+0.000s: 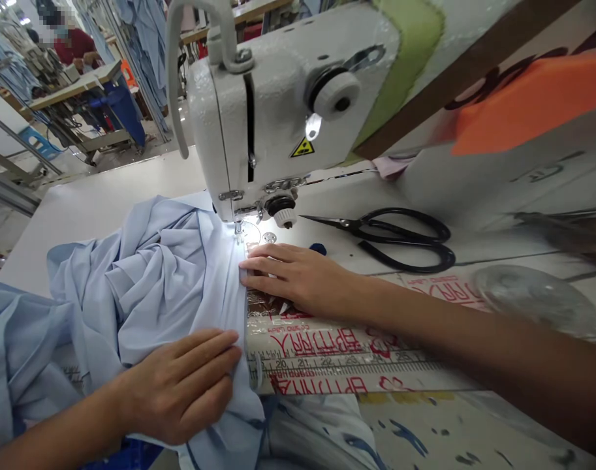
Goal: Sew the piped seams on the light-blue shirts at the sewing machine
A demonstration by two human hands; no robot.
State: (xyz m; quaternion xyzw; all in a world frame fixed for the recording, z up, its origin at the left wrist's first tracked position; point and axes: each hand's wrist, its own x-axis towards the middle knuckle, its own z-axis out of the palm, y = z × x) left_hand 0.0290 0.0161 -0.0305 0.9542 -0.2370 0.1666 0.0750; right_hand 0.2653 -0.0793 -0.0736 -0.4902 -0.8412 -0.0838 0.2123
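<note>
**View:** head camera, looking forward and down over a sewing bench.

**Left hand** (177,385): open and flat, fingers together, pressing down on the cloth at the near side; not gripping.

**Right hand** (298,277): open, fingers lightly spread, fingertips resting on the cloth just beside the presser foot; not gripping.

**Pale blue cloth** (155,287): a garment in loose folds, bunched left of the machine, with a flat folded edge running between the two hands up to the presser foot.

**Sewing machine** (278,111): white head at the far side of the hands, with its **presser foot** (238,230) down at the cloth's edge.

**Black-handled scissors** (386,238): lying on the bench (96,209), right of the machine, blades pointing left, well apart from the right hand.

**Measuring strip** (337,365): printed tape along the bench's near edge, under the right wrist's side (its red lettering is partly blurred).

**Far left:** a co-worker in a red top (75,49) sits at another sewing station (77,98), with pale blue garments (141,52) hanging nearby.
</note>
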